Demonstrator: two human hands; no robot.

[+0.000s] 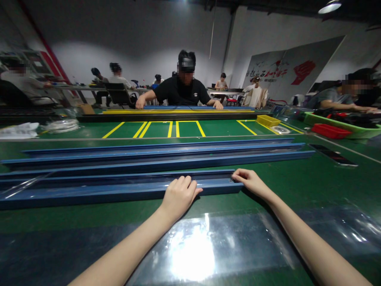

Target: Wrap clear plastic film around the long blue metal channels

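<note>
A long blue U-shaped channel (119,192) lies nearest me, open side up, with its right end between my hands. My left hand (180,194) is closed over its near wall, fingers curled inside and thumb pointing right. At the right end my right hand (248,180) is closed in a pinch, its fingertips just inside the channel's mouth. A tiny dark round spot shows by those fingertips. Whatever they hold is hidden. Behind lie several more blue channels (166,161), roughly parallel to this one.
Clear plastic sheeting (238,242) covers the near table. A phone (333,155) lies at right, beyond it a red tray (331,130) and a green bin (366,133). A yellow tray (268,120) stands farther back. Across the table a co-worker (181,87) holds long strips.
</note>
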